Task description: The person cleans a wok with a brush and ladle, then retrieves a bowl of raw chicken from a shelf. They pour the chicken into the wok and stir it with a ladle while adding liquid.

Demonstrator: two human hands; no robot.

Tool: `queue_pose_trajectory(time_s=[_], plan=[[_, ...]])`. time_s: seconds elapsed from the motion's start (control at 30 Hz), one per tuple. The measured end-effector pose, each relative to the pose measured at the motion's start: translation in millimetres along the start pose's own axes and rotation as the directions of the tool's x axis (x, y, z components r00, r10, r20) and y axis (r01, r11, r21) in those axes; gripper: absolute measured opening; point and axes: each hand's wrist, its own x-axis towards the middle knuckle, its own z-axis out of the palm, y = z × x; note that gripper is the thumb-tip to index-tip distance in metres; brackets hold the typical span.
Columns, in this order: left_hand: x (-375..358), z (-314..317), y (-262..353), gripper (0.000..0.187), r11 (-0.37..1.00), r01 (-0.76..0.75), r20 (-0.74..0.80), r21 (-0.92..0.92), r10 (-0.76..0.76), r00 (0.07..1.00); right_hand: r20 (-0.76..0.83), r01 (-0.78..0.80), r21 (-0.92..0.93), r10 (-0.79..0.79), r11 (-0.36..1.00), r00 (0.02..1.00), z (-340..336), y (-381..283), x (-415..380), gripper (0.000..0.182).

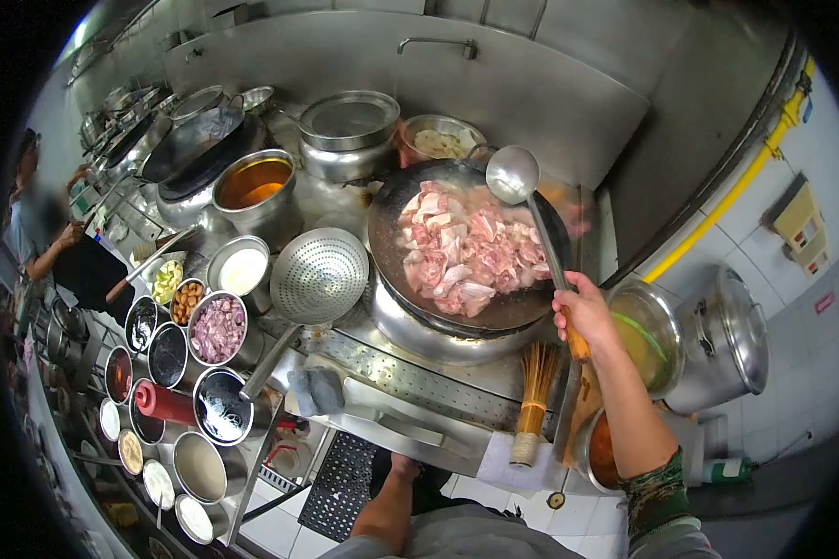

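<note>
My right hand (583, 312) is closed round the wooden handle of a metal ladle (513, 174). The ladle's bowl is over the back right rim of a large black wok (396, 279), above pale pink raw meat pieces (475, 247) lying in the wok. Light steam hangs near the far rim. My left hand (404, 466) hangs low by my body at the stove's front edge, its fingers hidden. A perforated metal strainer (320, 275) rests left of the wok. A bamboo brush (534, 396) lies in front of it.
At the left are a pot of orange oil (254, 184), a bowl of chopped onions (217, 328), a red bottle (163, 402) and several seasoning containers. To the right are a pot of yellowish liquid (645, 340) and a lidded pot (722, 340). Another person (51, 233) stands far left.
</note>
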Motion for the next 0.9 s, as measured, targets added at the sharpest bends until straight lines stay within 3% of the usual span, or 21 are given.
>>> queue_pose_trajectory(time_s=[0.03, 0.1, 0.17, 0.23, 0.33, 0.63, 0.8, 0.9], plan=[[-1.4, 1.5, 0.5, 0.049, 1.000, -0.012, -0.009, 0.020, 0.012, 1.000, -0.003, 0.000, 0.001, 0.000, 1.000, 1.000, 0.7, 0.3, 0.2, 0.045], [-1.9, -3.2, -5.4, 0.047, 0.993, -0.115, 0.119, -0.030, 0.118, 0.986, -0.006, 0.003, 0.002, -0.003, 1.000, 1.000, 0.9, 0.2, 0.5, 0.045], [-4.9, 2.2, -3.5, 0.046, 0.994, -0.106, 0.102, -0.036, 0.109, 0.989, -0.004, 0.009, 0.001, -0.009, 1.000, 1.000, 1.7, -0.6, 1.5, 0.044], [-5.9, 8.5, 2.6, 0.045, 1.000, 0.014, -0.062, -0.001, -0.014, 0.998, -0.008, 0.005, 0.023, -0.005, 1.000, 1.000, 1.4, -1.2, 2.3, 0.041], [1.1, 1.4, -1.3, 0.044, 0.998, 0.051, -0.053, -0.029, -0.053, 0.997, -0.001, -0.013, 0.036, 0.013, 0.999, 1.000, 1.3, -2.4, 4.3, 0.042], [-3.9, -0.5, 2.2, 0.042, 0.994, -0.009, 0.165, -0.106, 0.027, 0.986, 0.090, -0.087, 0.151, 0.073, 0.985, 0.993, 7.7, -0.5, 8.4, 0.033], [-10.0, -9.7, 19.3, 0.038, 0.983, 0.072, 0.078, 0.170, -0.087, 0.993, 0.168, -0.223, 0.281, 0.181, 0.933, 0.969, 8.5, -2.7, 7.4, 0.026], [20.2, -114.7, 23.7, 0.037, 0.892, 0.201, 0.037, 0.406, -0.236, 0.971, 0.205, -0.284, 0.383, 0.219, 0.879, 0.954, -0.8, -8.5, 1.1, 0.025]])
